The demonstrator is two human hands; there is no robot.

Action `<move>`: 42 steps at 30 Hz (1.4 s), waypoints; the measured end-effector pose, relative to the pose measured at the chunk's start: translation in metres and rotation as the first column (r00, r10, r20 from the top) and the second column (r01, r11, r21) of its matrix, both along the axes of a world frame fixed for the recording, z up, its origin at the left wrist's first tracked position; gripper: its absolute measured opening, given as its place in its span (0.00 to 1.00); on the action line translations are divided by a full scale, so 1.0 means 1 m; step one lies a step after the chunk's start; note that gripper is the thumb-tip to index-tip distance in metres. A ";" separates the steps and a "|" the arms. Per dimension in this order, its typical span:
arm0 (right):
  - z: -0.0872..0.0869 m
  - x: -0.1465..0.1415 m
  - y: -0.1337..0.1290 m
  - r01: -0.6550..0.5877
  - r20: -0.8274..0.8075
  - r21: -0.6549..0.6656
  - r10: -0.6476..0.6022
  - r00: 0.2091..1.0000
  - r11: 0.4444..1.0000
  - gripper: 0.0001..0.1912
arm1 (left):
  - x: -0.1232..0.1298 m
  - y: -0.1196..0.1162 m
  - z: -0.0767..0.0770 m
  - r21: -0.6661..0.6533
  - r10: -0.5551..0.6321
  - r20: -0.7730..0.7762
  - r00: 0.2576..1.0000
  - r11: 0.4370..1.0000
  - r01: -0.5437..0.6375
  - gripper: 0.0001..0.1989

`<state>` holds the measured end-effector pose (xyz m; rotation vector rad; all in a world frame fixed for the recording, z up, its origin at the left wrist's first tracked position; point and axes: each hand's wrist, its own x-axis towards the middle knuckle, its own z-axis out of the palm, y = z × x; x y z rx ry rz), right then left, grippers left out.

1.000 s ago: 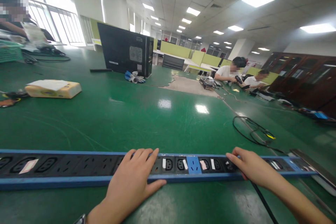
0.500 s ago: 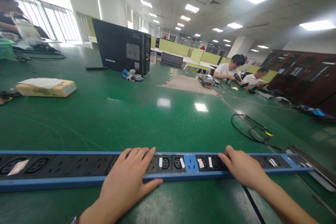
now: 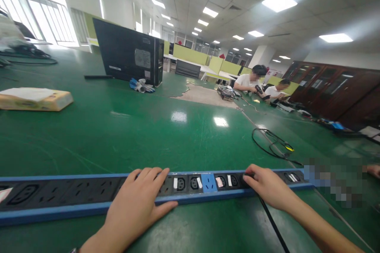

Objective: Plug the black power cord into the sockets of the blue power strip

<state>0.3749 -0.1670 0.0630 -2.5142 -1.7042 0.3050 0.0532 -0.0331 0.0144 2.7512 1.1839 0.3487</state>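
A long power strip (image 3: 63,193) with blue edges and black sockets lies across the green table in front of me. One blue socket (image 3: 209,183) sits between my hands, with small white labels stuck nearby. My left hand (image 3: 136,199) spans the strip, fingers over its top and far side, thumb along the near edge. Farther right, my right hand (image 3: 268,187) pinches a black plug (image 3: 246,175) at a socket, its tip hidden by the fingers. A black cable (image 3: 274,223) runs from under that hand toward the table's near side.
Beyond the strip stand a tissue pack (image 3: 35,99), a black computer case (image 3: 127,51) and gloves (image 3: 141,85). A coiled cable (image 3: 268,144) lies at right. Another person's hand (image 3: 374,170) shows at the right edge; two people sit farther back. A blurred patch covers the strip's right end.
The view has turned slightly right, so the scene shifts left. My right fingers now show the dark plug between them. Another person's hand has come into view at the right.
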 end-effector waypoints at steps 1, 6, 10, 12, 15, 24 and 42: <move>0.001 0.001 -0.001 0.000 -0.021 0.017 0.000 1.000 1.000 0.15 | 0.000 0.000 0.001 -0.010 0.004 -0.003 1.000 1.000 -0.004 0.33; 0.037 0.010 -0.018 0.138 -0.110 0.228 -0.115 0.987 0.964 0.19 | 0.001 0.003 0.007 -0.060 -0.005 0.006 1.000 0.998 0.005 0.34; 0.067 0.002 -0.034 0.157 -0.195 0.304 -0.100 0.976 0.940 0.23 | -0.011 0.010 0.006 -0.085 0.007 0.002 1.000 0.996 -0.007 0.33; 0.066 -0.009 -0.034 0.148 -0.271 0.306 -0.063 0.961 0.941 0.23 | -0.022 0.015 0.004 -0.091 0.013 -0.001 1.000 0.996 -0.013 0.33; 0.054 -0.024 -0.025 0.139 -0.361 0.305 -0.021 0.932 0.942 0.22 | -0.037 0.021 0.001 -0.065 0.010 0.013 1.000 0.998 -0.010 0.34; 0.045 -0.049 0.002 0.071 -0.372 0.253 0.029 0.928 0.965 0.18 | -0.042 0.021 -0.004 -0.009 -0.011 0.059 0.998 1.000 0.011 0.31; 0.102 -0.079 0.071 0.141 -0.534 0.625 0.288 0.795 0.768 0.17 | -0.038 0.010 0.001 -0.047 0.027 0.037 0.999 0.999 -0.025 0.36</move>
